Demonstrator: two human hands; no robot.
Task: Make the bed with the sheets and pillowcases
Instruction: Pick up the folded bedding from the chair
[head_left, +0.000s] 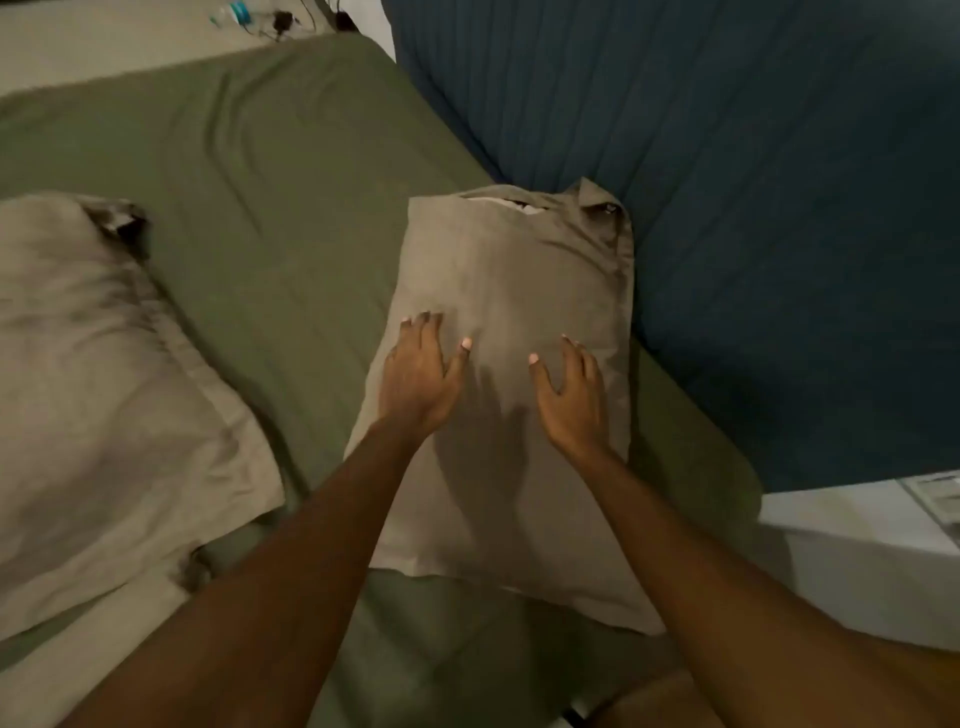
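Observation:
A pillow in a taupe pillowcase (509, 270) lies on the olive green fitted sheet (270, 208), near the bed's right edge. A bit of white pillow shows at the case's open far end. My left hand (421, 374) lies flat on the pillow's left part, fingers straight and spread. My right hand (571, 395) lies flat on its right part, fingers also straight. A second pillow in a matching taupe case (104, 389) rests on the sheet at the left, apart from both hands.
A dark blue curtain or cloth (753, 156) hangs along the bed's right side. A white surface (857, 561) stands at the lower right. On the floor at the top left lie cables and small items (270, 21).

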